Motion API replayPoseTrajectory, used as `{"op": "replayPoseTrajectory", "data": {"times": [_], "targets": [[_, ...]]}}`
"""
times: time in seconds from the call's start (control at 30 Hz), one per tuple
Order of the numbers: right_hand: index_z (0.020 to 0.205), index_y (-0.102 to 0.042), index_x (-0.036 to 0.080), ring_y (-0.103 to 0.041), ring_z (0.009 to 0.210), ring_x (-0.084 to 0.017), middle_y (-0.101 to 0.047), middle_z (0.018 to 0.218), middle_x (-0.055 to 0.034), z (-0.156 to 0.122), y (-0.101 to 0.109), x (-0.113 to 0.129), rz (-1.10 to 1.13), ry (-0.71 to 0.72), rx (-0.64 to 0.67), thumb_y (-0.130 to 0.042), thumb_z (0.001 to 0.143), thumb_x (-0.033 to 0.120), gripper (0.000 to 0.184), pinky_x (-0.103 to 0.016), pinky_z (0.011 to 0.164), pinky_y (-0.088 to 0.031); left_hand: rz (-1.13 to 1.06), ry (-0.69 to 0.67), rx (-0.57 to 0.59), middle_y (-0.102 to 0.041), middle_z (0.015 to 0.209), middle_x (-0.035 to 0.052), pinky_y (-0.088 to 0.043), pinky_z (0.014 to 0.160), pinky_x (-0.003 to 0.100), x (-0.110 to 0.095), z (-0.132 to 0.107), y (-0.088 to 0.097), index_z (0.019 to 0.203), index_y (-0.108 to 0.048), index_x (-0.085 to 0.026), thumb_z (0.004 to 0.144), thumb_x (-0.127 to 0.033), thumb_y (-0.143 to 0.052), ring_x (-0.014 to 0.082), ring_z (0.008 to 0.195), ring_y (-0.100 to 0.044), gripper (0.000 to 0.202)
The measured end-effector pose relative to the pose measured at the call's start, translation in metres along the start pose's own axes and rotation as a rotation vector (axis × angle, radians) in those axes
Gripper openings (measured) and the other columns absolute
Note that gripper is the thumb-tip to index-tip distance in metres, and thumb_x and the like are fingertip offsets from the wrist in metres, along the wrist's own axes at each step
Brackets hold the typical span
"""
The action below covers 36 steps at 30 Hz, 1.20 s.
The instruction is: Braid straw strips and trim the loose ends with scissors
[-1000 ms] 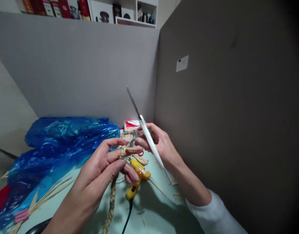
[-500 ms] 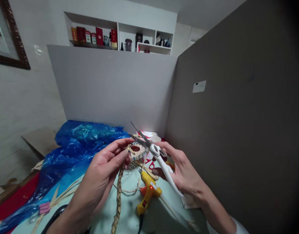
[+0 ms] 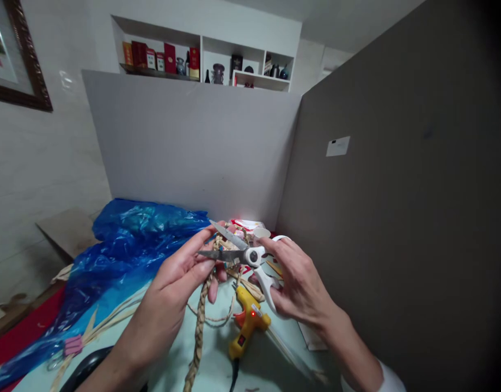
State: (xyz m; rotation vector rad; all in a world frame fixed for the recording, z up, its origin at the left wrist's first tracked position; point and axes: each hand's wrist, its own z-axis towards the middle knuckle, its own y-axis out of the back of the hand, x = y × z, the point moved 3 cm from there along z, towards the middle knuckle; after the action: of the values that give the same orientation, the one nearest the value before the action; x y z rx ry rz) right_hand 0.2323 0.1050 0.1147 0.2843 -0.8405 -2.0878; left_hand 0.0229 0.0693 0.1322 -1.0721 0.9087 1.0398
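Observation:
Tan plaited straw braid hangs down from my left hand, whose fingers pinch it near its upper end. My right hand grips white-handled scissors with the blades spread. Those blades reach left to the fingertips of my left hand, one passing above and one across the end of the braid. Behind the blades, a small woven straw piece is mostly hidden. Below the hands a yellow hot glue gun lies on the pale tabletop, its red light lit and a clear glue stick at its back.
Crumpled blue plastic covers the left of the table. Loose straw strands held by a pink clip lie at the lower left. A white cup stands behind my right hand. Grey panels enclose the back and right.
The scissors have turned and shifted left, with their blades now spread wider around the braid's end. My left hand's fingers have opened out somewhat behind the blades.

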Motion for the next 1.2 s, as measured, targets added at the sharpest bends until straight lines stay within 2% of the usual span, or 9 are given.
{"op": "replayPoseTrajectory", "data": {"times": [0.17,0.3,0.43,0.57,0.67,0.77,0.97,1.1,1.2], "targets": [[0.129,-0.052,0.017,-0.056,0.086,-0.026,-0.065,0.098,-0.0112,0.001,0.001,0.000,0.059,0.005,0.012,-0.062,0.082,0.023,0.049,-0.041,0.076,-0.049,0.092,-0.002,0.088,-0.070,0.071,0.0003,-0.042,0.057,0.023,-0.002,-0.001,-0.002,0.138,-0.060,-0.021,0.090,-0.029,-0.066,0.0123,0.056,-0.050,0.050],[0.128,-0.052,0.018,-0.057,0.083,-0.025,-0.064,0.095,-0.0090,0.001,0.002,0.001,0.102,-0.001,0.011,-0.063,0.085,0.029,0.045,-0.039,0.075,-0.049,0.119,0.012,0.136,-0.069,0.073,-0.0007,-0.041,0.058,0.023,-0.002,-0.001,-0.001,0.138,-0.059,-0.027,0.092,-0.030,-0.064,0.0124,0.057,-0.048,0.047],[0.129,-0.052,0.018,-0.059,0.086,-0.025,-0.065,0.098,-0.0097,0.000,0.001,0.001,0.122,-0.022,0.018,-0.066,0.085,0.030,0.048,-0.038,0.077,-0.050,0.188,-0.029,0.143,-0.069,0.076,-0.0014,-0.043,0.059,0.025,-0.001,-0.001,-0.001,0.137,-0.060,-0.031,0.093,-0.035,-0.062,0.0133,0.057,-0.050,0.044],[0.129,-0.055,0.017,-0.060,0.083,-0.023,-0.065,0.094,-0.0091,-0.002,0.001,0.000,0.104,-0.031,0.018,-0.062,0.082,0.022,0.047,-0.036,0.074,-0.049,0.314,-0.058,0.114,-0.067,0.077,-0.0001,-0.045,0.060,0.026,-0.003,0.000,-0.005,0.127,-0.066,-0.023,0.093,-0.038,-0.061,0.0146,0.058,-0.051,0.037],[0.129,-0.057,0.017,-0.060,0.079,-0.022,-0.065,0.091,-0.0078,-0.004,0.000,-0.002,0.087,-0.025,0.013,-0.056,0.075,0.014,0.054,-0.034,0.071,-0.049,0.360,-0.074,0.093,-0.068,0.082,0.0008,-0.046,0.063,0.026,-0.004,0.000,-0.007,0.118,-0.069,-0.019,0.093,-0.037,-0.061,0.0141,0.059,-0.052,0.033],[0.126,-0.058,0.017,-0.060,0.076,-0.021,-0.068,0.090,-0.0073,-0.006,-0.002,-0.004,0.053,-0.004,0.000,-0.055,0.070,0.012,0.056,-0.033,0.069,-0.049,0.343,-0.051,0.106,-0.067,0.078,-0.0005,-0.045,0.059,0.026,-0.002,0.000,-0.006,0.123,-0.067,-0.019,0.094,-0.038,-0.060,0.0135,0.058,-0.051,0.035],[0.118,-0.064,0.017,-0.053,0.056,-0.014,-0.068,0.077,-0.0028,-0.007,-0.006,-0.008,0.030,0.012,-0.063,-0.056,0.069,0.010,0.051,-0.026,0.059,-0.046,0.259,-0.016,0.147,-0.067,0.075,-0.0008,-0.044,0.056,0.023,0.002,0.002,-0.006,0.135,-0.058,-0.019,0.096,-0.036,-0.057,0.0126,0.058,-0.050,0.042],[0.115,-0.067,0.018,-0.052,0.052,-0.013,-0.069,0.073,-0.0019,-0.007,-0.007,-0.010,0.049,-0.011,-0.061,-0.053,0.066,0.010,0.052,-0.025,0.056,-0.044,0.236,-0.011,0.153,-0.067,0.073,0.0003,-0.042,0.052,0.022,0.004,0.008,-0.008,0.135,-0.059,-0.017,0.094,-0.035,-0.059,0.0116,0.054,-0.048,0.044],[0.117,-0.068,0.018,-0.053,0.052,-0.013,-0.071,0.076,-0.0029,-0.007,-0.008,-0.012,0.091,-0.032,-0.046,-0.050,0.063,0.010,0.058,-0.025,0.055,-0.044,0.221,-0.012,0.147,-0.066,0.070,-0.0003,-0.041,0.051,0.021,0.005,0.010,-0.008,0.135,-0.061,-0.018,0.093,-0.034,-0.062,0.0112,0.053,-0.045,0.045]]}}
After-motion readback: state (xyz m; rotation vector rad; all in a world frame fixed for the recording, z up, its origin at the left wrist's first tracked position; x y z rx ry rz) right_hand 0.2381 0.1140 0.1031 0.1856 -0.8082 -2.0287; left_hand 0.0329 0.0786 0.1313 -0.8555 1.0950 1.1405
